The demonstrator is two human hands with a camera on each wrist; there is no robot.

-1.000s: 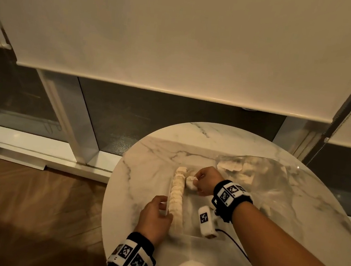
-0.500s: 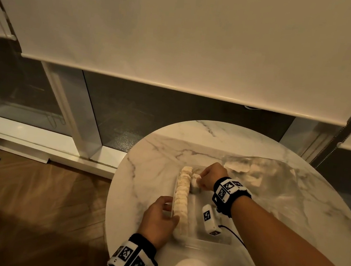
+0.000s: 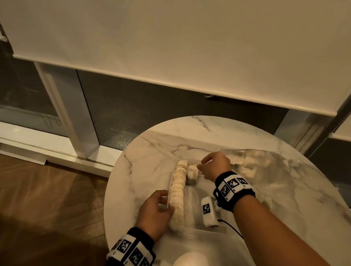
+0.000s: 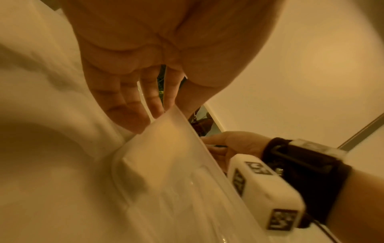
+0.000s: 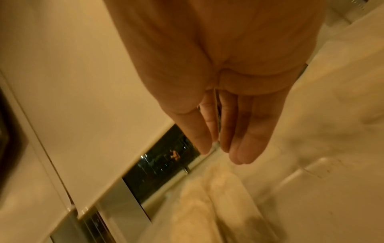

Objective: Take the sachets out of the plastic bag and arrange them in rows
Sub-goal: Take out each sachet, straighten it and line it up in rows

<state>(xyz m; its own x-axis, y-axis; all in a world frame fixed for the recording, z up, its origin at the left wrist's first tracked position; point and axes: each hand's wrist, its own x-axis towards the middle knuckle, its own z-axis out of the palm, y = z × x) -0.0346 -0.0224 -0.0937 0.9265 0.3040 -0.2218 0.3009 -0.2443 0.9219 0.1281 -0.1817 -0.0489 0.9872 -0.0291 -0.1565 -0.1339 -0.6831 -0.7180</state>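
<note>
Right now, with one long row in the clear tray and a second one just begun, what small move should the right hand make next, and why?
Probably reach back to the plastic bag for another sachet. The right hand looks empty, fingers straight, beside the second row, which holds only a few sachets against the full first row. The left hand steadies the tray.

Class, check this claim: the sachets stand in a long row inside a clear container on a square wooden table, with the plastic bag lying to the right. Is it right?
One thing is wrong: the table is round and marble-topped, not square and wooden, as the head view shows. The rest holds: the row of sachets stands in the clear container, and the plastic bag lies to the right.
</note>
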